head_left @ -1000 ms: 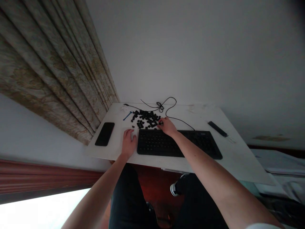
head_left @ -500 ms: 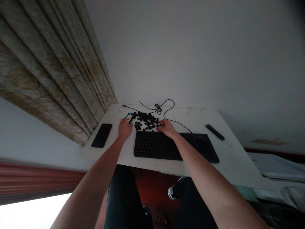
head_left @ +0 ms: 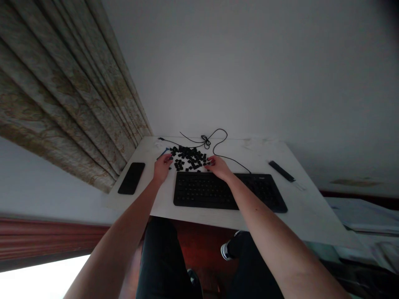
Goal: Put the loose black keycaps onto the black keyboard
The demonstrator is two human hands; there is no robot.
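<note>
Keycaps (head_left: 188,158) lay in a loose black heap on your white desk (head_left: 305,207), just above the black keyboard (head_left: 218,191). Your left hand (head_left: 162,169) reached the heap's left edge, its fingers (head_left: 167,158) bunched together, just beside a small blue item (head_left: 162,153). Your right hand (head_left: 220,167) touched the heap's lower right edge, its fingers (head_left: 210,162) close together over the caps. Whether either hand pinched a keycap, you could not tell from this view. A black cable (head_left: 205,141) looped behind the heap, and a smartphone (head_left: 131,178) lay left of your left hand.
</note>
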